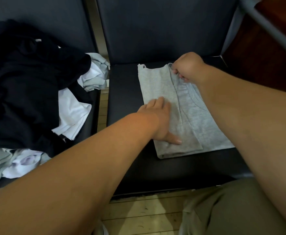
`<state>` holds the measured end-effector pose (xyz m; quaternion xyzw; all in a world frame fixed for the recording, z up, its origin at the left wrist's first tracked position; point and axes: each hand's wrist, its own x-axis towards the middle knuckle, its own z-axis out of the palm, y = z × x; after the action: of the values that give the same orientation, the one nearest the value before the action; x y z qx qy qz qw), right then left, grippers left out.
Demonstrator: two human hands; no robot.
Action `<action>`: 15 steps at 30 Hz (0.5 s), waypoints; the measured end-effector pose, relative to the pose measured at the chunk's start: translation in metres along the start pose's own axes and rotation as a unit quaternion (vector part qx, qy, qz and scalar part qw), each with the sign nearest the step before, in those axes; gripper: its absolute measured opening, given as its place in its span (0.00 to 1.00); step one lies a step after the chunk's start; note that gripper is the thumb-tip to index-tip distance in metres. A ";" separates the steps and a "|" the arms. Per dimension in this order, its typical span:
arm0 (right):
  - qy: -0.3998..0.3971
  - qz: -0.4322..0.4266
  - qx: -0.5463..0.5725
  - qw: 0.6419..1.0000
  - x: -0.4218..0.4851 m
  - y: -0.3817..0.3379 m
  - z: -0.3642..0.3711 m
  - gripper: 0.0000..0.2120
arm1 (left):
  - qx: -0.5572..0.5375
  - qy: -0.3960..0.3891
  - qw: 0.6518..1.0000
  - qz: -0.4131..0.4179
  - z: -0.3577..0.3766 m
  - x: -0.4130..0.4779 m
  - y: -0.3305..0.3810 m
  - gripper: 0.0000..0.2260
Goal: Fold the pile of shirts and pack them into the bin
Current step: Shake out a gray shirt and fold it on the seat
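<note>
A light grey shirt (157,82) lies flat on the right black seat (123,92), its left side folded over toward the middle. My left hand (159,119) rests flat on the folded part, fingers straight and thumb spread. My right hand (186,67) pinches the shirt's far edge near the fold, fingers curled round the cloth. A pile of unfolded shirts (28,92), black, white and pale blue-grey, covers the left seat. No bin is plainly in view.
Dark seat backs rise behind both seats, with a gap of wooden floor (102,109) between them. A grey metal frame (272,31) and dark brown wood stand at the upper right. My khaki-clad leg (223,209) is at the bottom right.
</note>
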<state>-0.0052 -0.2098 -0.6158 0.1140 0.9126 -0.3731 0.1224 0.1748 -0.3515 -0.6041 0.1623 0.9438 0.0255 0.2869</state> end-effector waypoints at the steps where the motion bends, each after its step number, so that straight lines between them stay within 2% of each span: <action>1: 0.003 0.000 -0.003 1.000 -0.002 0.000 -0.002 0.07 | -0.002 -0.009 1.000 -0.001 0.002 0.002 -0.005 0.62; 7: 0.014 0.009 0.023 1.000 -0.012 0.013 -0.015 0.08 | 0.055 -0.017 0.998 -0.022 -0.007 0.002 -0.025 0.62; 11: 0.008 0.017 0.021 1.000 -0.019 0.021 -0.024 0.09 | 0.101 -0.043 0.989 -0.100 -0.018 -0.009 -0.047 0.60; 15: 0.026 -0.012 -0.027 0.999 -0.024 0.037 -0.036 0.04 | 0.151 -0.044 0.971 -0.180 -0.021 -0.018 -0.048 0.49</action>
<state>0.0238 -0.1611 -0.6077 0.1091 0.9267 -0.3464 0.0968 0.1629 -0.4021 -0.5834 0.0317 0.9369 -0.1764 0.3002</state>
